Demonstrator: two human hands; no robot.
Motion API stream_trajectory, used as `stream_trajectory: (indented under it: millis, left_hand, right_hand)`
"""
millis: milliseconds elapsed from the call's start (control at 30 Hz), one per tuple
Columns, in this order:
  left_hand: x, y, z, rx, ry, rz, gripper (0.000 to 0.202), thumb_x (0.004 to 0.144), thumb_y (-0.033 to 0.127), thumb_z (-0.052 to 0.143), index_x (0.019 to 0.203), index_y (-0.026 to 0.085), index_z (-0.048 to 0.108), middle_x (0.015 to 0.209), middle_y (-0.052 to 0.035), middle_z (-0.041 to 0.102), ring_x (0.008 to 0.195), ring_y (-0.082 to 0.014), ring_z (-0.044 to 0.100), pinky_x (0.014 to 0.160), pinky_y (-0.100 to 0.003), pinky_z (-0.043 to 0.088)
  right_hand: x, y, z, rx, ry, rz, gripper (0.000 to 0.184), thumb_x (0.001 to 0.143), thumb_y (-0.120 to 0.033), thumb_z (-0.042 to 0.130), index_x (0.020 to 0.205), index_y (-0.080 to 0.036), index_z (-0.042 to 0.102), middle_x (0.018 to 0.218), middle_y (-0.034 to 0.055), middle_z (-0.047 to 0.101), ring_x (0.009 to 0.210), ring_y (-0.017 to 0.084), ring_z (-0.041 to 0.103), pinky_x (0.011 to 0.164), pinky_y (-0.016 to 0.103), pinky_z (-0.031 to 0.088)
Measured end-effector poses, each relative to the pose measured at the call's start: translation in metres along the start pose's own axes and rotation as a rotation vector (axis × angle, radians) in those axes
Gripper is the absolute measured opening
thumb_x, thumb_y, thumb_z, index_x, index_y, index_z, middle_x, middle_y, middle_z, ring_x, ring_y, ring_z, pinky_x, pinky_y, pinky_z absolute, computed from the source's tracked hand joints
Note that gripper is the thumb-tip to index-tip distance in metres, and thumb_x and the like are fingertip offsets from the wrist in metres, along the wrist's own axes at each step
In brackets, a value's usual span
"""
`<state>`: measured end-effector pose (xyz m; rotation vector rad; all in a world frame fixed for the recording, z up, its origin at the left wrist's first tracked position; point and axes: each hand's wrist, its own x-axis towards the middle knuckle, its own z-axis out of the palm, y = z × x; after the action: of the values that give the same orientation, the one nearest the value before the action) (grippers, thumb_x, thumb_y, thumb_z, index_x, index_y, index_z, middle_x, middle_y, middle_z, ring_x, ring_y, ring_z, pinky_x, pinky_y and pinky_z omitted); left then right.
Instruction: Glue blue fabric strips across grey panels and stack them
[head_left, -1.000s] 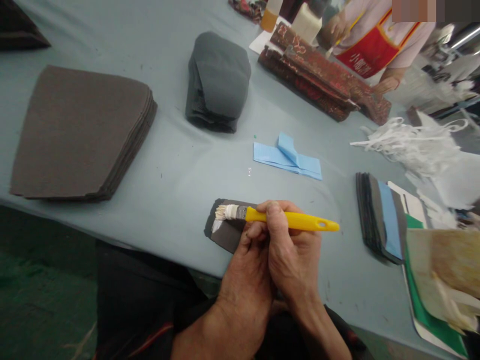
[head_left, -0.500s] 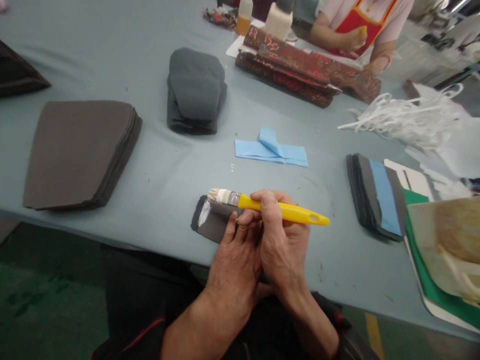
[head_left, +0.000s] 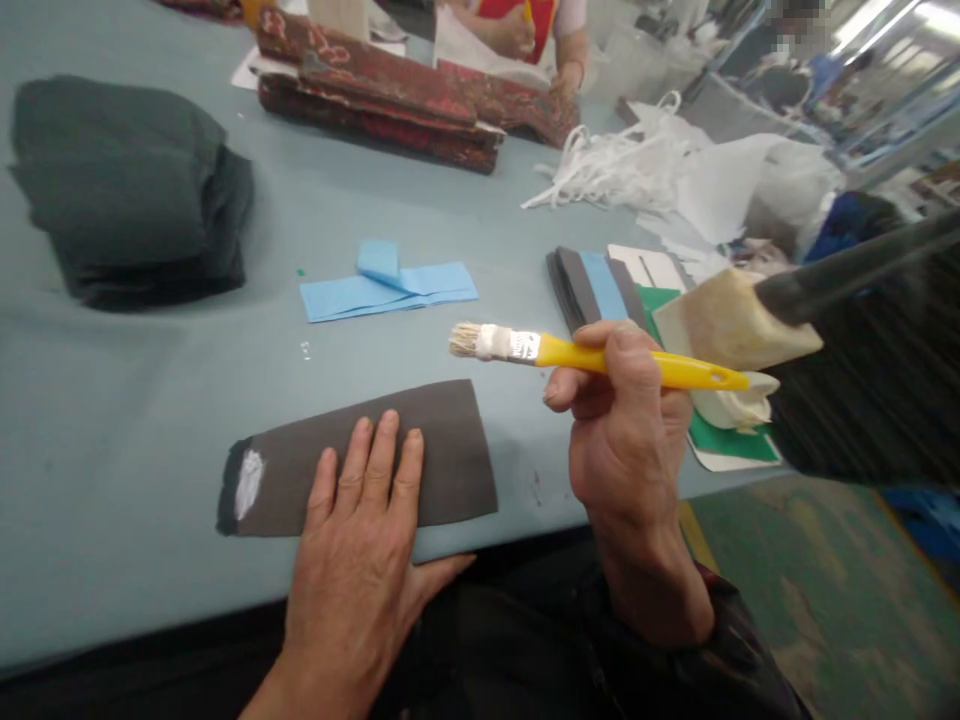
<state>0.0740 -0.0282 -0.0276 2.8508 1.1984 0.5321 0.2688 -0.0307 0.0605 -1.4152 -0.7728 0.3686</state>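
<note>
A dark grey strip of material (head_left: 450,450) lies along the near edge of the grey-blue table (head_left: 135,400), with a white dab of glue at its left end. My left hand (head_left: 360,540) lies flat on the strip, fingers spread. My right hand (head_left: 622,430) is raised to the right of the strip and grips a yellow-handled brush (head_left: 592,355), bristles pointing left, held clear above the table.
Folded light blue pieces (head_left: 390,285) lie behind the strip. A dark grey stack (head_left: 120,180) sits far left, red patterned pieces (head_left: 382,95) at the back. A fanned stack (head_left: 592,285) and white strips (head_left: 622,165) are on the right. Another person's hands (head_left: 525,30) work at the far edge.
The view swung right. The brush left the strip's left end and rose to the right. My left hand moved from beside the right hand to press flat on the strip.
</note>
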Motion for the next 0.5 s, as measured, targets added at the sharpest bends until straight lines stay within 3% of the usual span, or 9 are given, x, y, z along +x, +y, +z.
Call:
stream_trajectory:
  millis: [100,233,500]
  left_hand:
    - [0.0,-0.002,0.002,0.01,0.004,0.042,0.081,0.106,0.058,0.047,0.161,-0.001,0.043,0.171,-0.0318,0.043,0.158,-0.0495,0.042,0.127,-0.067,0.033]
    - [-0.001,-0.002,0.0,0.02,-0.02,0.046,0.084,0.11,0.064,0.023,0.162,-0.001,0.041,0.171,-0.0325,0.042,0.159,-0.0496,0.039,0.128,-0.067,0.031]
    - [-0.002,-0.007,-0.001,0.008,-0.031,0.08,0.091,0.109,0.07,0.022,0.168,0.0,0.032,0.172,-0.0335,0.038,0.162,-0.0504,0.034,0.13,-0.067,0.026]
  right_hand:
    - [0.003,0.016,-0.027,-0.021,0.055,0.021,0.032,0.105,-0.051,0.06,0.091,-0.024,0.068,0.06,-0.0076,0.059,0.052,0.011,0.062,0.06,0.026,0.051]
    - [-0.006,0.039,-0.041,-0.007,0.029,0.124,0.037,0.103,-0.055,0.064,0.085,-0.022,0.067,0.05,-0.0093,0.051,0.045,0.01,0.054,0.052,0.023,0.045]
    - [-0.006,0.045,-0.034,0.006,-0.05,0.219,0.048,0.097,-0.065,0.067,0.073,-0.023,0.062,0.048,-0.0102,0.042,0.038,0.007,0.039,0.037,0.02,0.03]
